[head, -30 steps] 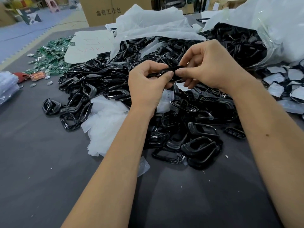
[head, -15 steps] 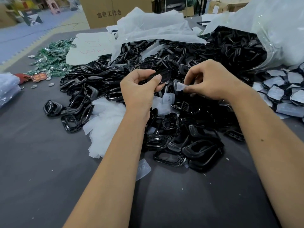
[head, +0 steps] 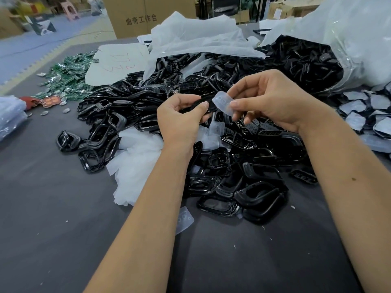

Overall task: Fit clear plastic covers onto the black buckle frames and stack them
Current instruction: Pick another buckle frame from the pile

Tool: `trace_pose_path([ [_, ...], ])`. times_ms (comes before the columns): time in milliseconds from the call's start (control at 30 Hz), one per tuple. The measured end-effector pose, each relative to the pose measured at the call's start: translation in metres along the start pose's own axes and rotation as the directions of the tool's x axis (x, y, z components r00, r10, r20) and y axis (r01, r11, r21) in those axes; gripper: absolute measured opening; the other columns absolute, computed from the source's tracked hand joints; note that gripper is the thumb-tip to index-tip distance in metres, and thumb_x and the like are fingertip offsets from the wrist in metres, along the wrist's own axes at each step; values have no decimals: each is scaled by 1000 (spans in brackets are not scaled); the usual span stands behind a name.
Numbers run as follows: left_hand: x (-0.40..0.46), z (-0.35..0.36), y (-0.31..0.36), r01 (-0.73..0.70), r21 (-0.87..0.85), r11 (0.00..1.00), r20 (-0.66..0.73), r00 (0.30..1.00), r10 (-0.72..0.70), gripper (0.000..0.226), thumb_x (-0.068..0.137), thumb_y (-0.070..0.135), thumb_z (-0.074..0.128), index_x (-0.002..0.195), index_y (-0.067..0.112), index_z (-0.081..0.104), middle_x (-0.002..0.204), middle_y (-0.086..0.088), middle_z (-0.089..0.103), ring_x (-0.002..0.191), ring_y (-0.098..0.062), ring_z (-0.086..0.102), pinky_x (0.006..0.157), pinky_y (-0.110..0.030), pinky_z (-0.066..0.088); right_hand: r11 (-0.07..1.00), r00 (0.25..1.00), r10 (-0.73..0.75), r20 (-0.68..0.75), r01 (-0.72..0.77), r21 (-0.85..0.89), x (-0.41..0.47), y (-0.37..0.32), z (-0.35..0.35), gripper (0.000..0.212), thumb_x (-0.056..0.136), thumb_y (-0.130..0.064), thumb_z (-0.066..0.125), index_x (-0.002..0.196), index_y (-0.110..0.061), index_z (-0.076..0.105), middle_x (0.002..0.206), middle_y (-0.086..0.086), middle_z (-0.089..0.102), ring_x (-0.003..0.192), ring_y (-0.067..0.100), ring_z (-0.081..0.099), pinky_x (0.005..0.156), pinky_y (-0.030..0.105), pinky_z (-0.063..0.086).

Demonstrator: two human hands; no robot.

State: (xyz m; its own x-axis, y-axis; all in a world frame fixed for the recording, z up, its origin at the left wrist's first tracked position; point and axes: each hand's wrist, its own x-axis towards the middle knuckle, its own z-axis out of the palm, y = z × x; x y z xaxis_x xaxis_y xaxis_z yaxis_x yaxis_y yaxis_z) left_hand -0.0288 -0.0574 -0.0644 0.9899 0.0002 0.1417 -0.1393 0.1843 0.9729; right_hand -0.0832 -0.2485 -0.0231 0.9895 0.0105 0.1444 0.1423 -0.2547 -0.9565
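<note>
buckle frames [head: 243, 166] heaped mid-table [head: 53, 229], covers [head: 359, 115] right

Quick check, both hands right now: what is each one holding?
Left hand: grips a black buckle frame.
Right hand: pinches a clear plastic cover.

A dark grey bench [head: 53, 208] carries a sprawling heap of black buckle frames [head: 243, 166], with white plastic sheeting [head: 135, 166] just beside it. One clear cover [head: 185, 218] lies alone near the front. Green packets [head: 67, 79], perhaps foil, lie far left.

Bare near table [head: 63, 240]; buckle heap [head: 243, 166] beyond.
</note>
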Motion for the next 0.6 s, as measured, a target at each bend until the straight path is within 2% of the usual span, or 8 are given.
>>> trace_pose_path([
  [167, -1, 1, 0, -4, 2, 1000, 6, 1000, 4, 14, 81, -8, 80, 89, 1, 73, 93, -23, 71, 67, -22, 72, 65, -25, 58, 1000, 1000, 28, 4, -28, 8, -1, 0, 0, 14, 94, 5, 69, 108, 6, 72, 92, 28, 76, 79, 33, 77, 58, 25, 59],
  [267, -1, 1, 0, -4, 10, 1000, 12, 1000, 3, 15, 81, -8, 81, 88, 2, 73, 92, -21, 71, 65, -22, 72, 66, -27, 59, 999, 999, 46, 11, -46, 16, -2, 1, 0, 13, 99, 3, 64, 107, 3, 73, 89, 23, 77, 81, 32, 77, 60, 25, 60],
  [367, -1, 1, -1, -9, 11, 1000, -4, 1000, 9, 16, 81, -8, 81, 85, 5, 72, 87, -17, 71, 65, -24, 73, 66, -29, 60, 999, 1000, 28, -4, -28, -23, -1, 1, 1, 10, 93, 4, 71, 103, 2, 75, 86, 22, 77, 76, 29, 77, 61, 26, 60],
  [467, 1, 1, -2, -27, 4, 1000, -66, 997, 28, 16, 82, -9, 79, 83, 5, 72, 83, -12, 70, 64, -20, 73, 67, -30, 61, 994, 990, 1, -144, -18, -112, 2, 4, 3, 11, 87, 9, 75, 93, 0, 74, 76, 18, 76, 68, 27, 76, 61, 30, 61],
  [533, 3, 0, -3, -42, 1, 999, -118, 992, 42, 15, 82, -9, 78, 84, 4, 72, 83, -10, 70, 62, -16, 73, 67, -30, 62, 978, 960, -7, -280, -51, -200, 5, 7, 7, 12, 86, 10, 73, 89, -1, 72, 71, 15, 75, 65, 29, 77, 62, 37, 64],
  [600, 4, -1, -3, -46, -11, 999, -148, 988, 44, 14, 82, -9, 78, 86, 3, 72, 83, -9, 69, 60, -13, 72, 67, -29, 62, 949, 925, -26, -379, -96, -301, 7, 11, 9, 10, 88, 5, 74, 87, -5, 71, 71, 13, 75, 60, 26, 76, 60, 38, 65],
])
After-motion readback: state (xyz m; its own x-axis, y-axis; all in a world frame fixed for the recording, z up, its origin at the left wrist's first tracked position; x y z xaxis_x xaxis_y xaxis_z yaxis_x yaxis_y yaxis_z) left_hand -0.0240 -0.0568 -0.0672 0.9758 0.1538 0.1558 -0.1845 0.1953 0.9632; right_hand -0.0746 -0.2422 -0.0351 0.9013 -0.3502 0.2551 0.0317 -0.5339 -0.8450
